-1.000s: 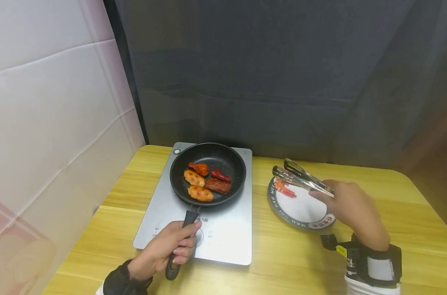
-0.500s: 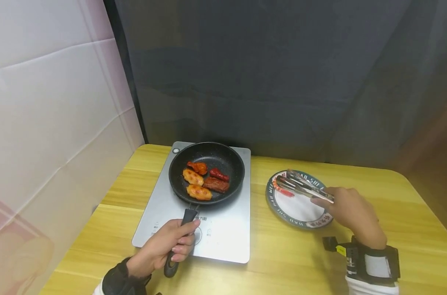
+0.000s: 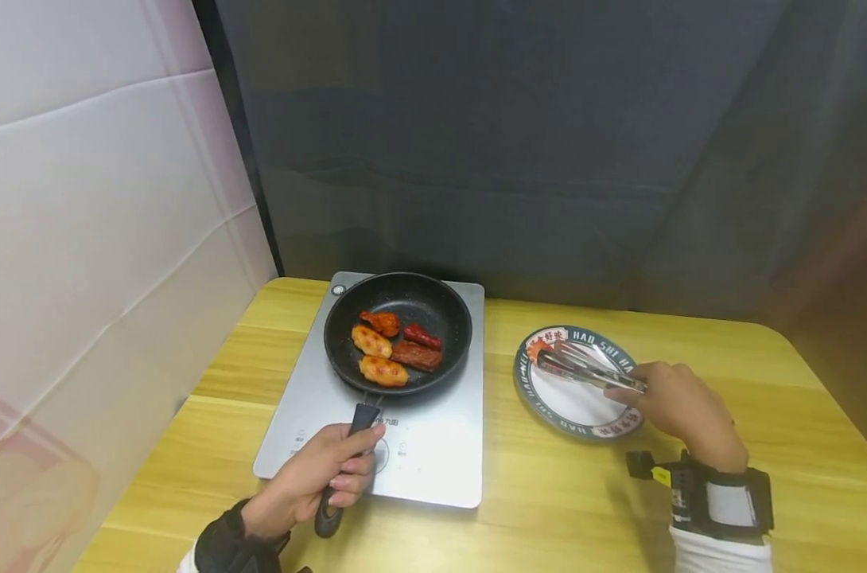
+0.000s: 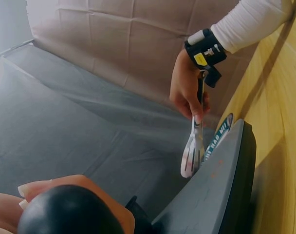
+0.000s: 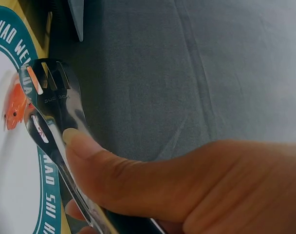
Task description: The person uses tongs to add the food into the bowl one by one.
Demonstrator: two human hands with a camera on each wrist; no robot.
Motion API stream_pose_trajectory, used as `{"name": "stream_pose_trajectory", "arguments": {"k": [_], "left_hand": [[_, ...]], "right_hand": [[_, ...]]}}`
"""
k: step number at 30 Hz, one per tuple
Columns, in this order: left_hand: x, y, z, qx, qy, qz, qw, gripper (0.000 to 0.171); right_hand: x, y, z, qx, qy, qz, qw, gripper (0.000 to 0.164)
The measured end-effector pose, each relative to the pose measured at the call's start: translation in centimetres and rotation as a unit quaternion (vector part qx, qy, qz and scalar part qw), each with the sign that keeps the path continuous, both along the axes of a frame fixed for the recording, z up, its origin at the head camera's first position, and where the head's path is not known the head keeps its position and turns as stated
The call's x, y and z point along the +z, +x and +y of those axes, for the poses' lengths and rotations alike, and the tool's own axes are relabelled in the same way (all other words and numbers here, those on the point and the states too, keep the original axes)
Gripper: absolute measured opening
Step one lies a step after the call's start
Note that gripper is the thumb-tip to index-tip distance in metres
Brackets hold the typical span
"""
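Observation:
My left hand (image 3: 326,473) grips the black handle (image 3: 363,419) of a frying pan (image 3: 451,310). In the pan lie two browned chicken wings (image 3: 383,371), an orange-red drumstick-like piece (image 3: 380,322), a dark red piece (image 3: 422,336) and a brown slab of meat (image 3: 417,356). To the right, my right hand (image 3: 680,410) holds metal tongs (image 3: 584,372), thumb pressed along one arm. Their tips are low over a green-rimmed white plate (image 3: 573,410), at an orange shrimp (image 5: 16,105). The tongs partly cover the shrimp; whether they pinch it I cannot tell.
Under the pan is a flat silver induction cooktop (image 3: 441,465) on a wooden table (image 3: 534,509). A dark cloth (image 3: 476,143) hangs behind the table, and a pale sheet (image 3: 111,207) stands along the left side.
The tongs have come down onto the plate, and their arms have closed together around the shrimp's place. My left hand keeps its hold on the pan handle.

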State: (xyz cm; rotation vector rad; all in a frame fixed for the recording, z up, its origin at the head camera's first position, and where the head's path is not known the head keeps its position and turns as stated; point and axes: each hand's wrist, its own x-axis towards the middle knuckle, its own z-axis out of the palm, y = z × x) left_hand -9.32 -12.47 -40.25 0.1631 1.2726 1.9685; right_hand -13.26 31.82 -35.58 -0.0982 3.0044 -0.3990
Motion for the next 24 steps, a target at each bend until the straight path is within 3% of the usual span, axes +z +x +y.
{"name": "stream_pose_trajectory", "arguments": {"k": [8, 15, 24], "left_hand": [[-0.03, 0.17, -0.02, 0.003, -0.017, -0.019, 0.9997, 0.036], [-0.06, 0.04, 0.07, 0.000, -0.006, -0.011, 0.9999, 0.035], [0.07, -0.06, -0.04, 0.001, -0.005, -0.002, 1.0000, 0.034]], "right_hand": [[-0.61, 0.64, -0.16, -0.007, 0.027, -0.031, 0.999, 0.061], [-0.67, 0.50, 0.23, -0.018, 0.026, -0.023, 0.999, 0.061], [-0.90, -0.02, 0.39, -0.017, 0.012, 0.001, 1.000, 0.050]]}}
